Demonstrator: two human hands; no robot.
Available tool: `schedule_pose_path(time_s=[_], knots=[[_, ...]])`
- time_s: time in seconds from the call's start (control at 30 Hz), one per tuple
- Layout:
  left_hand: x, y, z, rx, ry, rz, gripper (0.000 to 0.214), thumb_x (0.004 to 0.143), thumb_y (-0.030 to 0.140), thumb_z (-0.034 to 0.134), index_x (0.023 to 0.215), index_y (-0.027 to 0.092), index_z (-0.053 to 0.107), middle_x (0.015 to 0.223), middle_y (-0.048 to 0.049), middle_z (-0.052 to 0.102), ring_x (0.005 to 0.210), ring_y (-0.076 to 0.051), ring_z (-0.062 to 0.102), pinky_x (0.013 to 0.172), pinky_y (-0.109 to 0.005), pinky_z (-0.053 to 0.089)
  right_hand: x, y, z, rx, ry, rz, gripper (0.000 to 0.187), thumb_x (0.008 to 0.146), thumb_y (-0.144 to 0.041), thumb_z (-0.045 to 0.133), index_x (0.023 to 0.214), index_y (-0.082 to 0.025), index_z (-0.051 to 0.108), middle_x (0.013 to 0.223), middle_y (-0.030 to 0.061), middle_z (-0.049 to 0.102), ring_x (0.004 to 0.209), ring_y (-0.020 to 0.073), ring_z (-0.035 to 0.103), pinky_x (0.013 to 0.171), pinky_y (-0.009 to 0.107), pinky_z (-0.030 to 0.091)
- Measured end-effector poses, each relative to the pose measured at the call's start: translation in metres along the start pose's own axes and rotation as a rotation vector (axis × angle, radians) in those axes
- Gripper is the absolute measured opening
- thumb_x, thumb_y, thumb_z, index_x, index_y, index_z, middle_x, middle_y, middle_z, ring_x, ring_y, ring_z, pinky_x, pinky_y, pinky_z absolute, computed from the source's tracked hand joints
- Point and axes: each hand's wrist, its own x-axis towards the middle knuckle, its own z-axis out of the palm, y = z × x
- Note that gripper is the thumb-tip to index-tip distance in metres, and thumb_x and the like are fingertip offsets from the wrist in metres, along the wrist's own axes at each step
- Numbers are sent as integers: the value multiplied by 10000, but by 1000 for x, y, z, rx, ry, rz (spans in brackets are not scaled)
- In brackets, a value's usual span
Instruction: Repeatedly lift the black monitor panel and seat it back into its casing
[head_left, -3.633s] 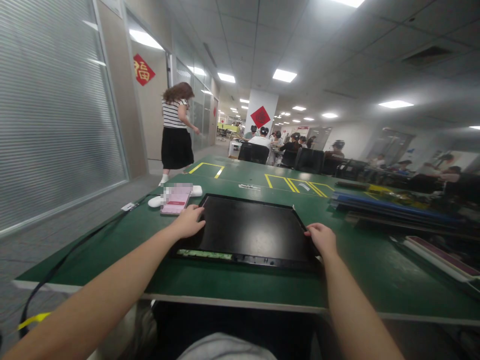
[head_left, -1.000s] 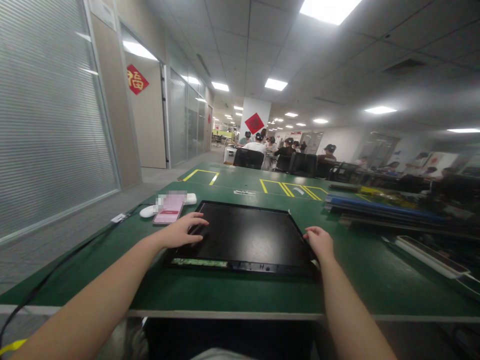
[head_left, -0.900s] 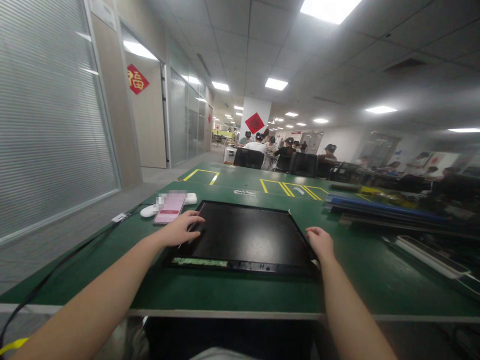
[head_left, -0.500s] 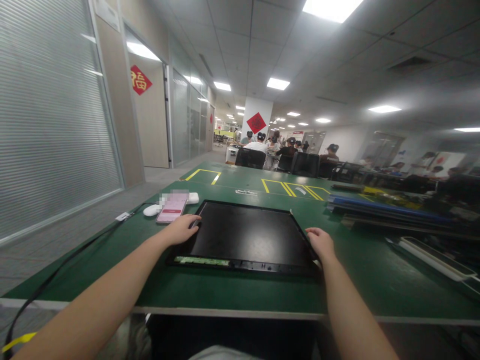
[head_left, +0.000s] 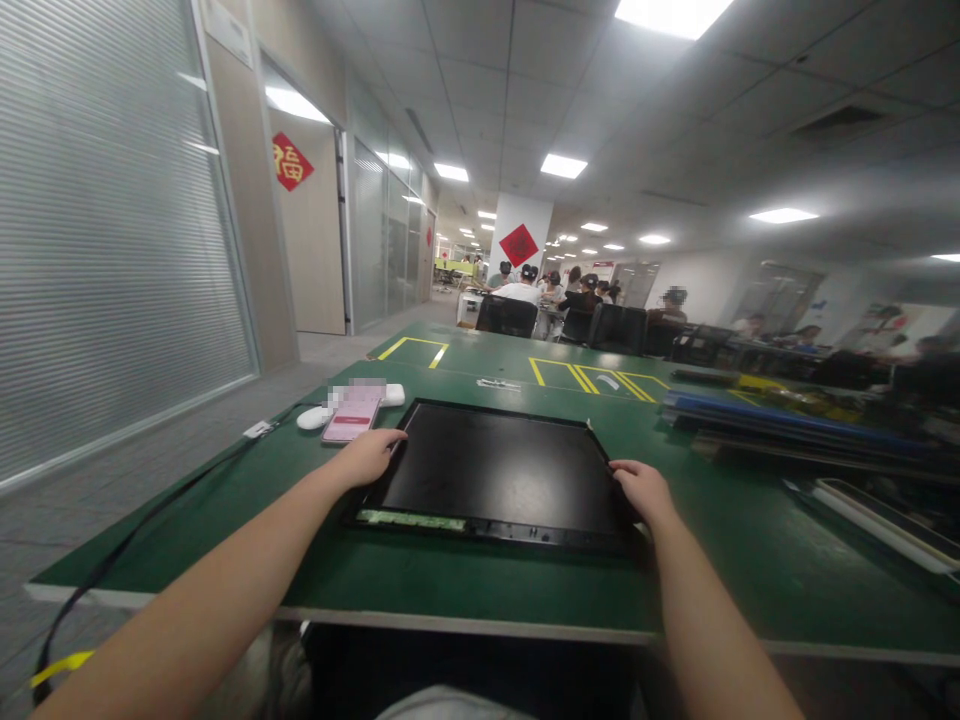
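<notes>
A black flat display panel (head_left: 499, 470) lies in front of me, with a green circuit strip (head_left: 412, 520) along its near edge at the left. My left hand (head_left: 373, 455) is at the panel's left edge, thumb on top and the other fingers mostly hidden, closed around the frame. At the right edge, my right hand (head_left: 643, 490) pinches the frame between thumb and fingers. Whether the panel is slightly raised off the green table (head_left: 465, 590), I cannot tell.
A phone (head_left: 351, 415) rests on white items beyond my left hand. A black cable (head_left: 180, 490) runs along the left side. Blue-edged panels (head_left: 787, 420) are stacked at the right, near a white-edged slab (head_left: 885, 520). People (head_left: 521, 285) sit at desks farther back.
The whole view has shifted slightly, so things sit a little farther right. My right fingertips have drawn in closer on the panel's right edge; the left hand stays at the left edge.
</notes>
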Motion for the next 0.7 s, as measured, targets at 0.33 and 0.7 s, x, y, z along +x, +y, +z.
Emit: schedule_pose_path(time_s=[0.33, 0.7], knots=[[-3, 1, -3, -93, -6, -29, 480, 699, 125, 450, 1106, 233, 679, 1149, -60, 719, 1073, -270, 651, 921, -371, 499, 0, 3, 4, 17, -60, 26, 300, 686, -208, 549, 894, -228, 764, 922, 39, 736, 866, 205, 650, 780, 291, 459], [1, -1, 6, -781, -1, -128, 416, 618, 74, 487, 1010, 209, 523, 1075, -54, 711, 1009, -225, 673, 812, -351, 563, 10, 19, 14, -78, -78, -48, 314, 690, -263, 568, 940, -248, 757, 985, 47, 722, 921, 227, 643, 800, 308, 462]])
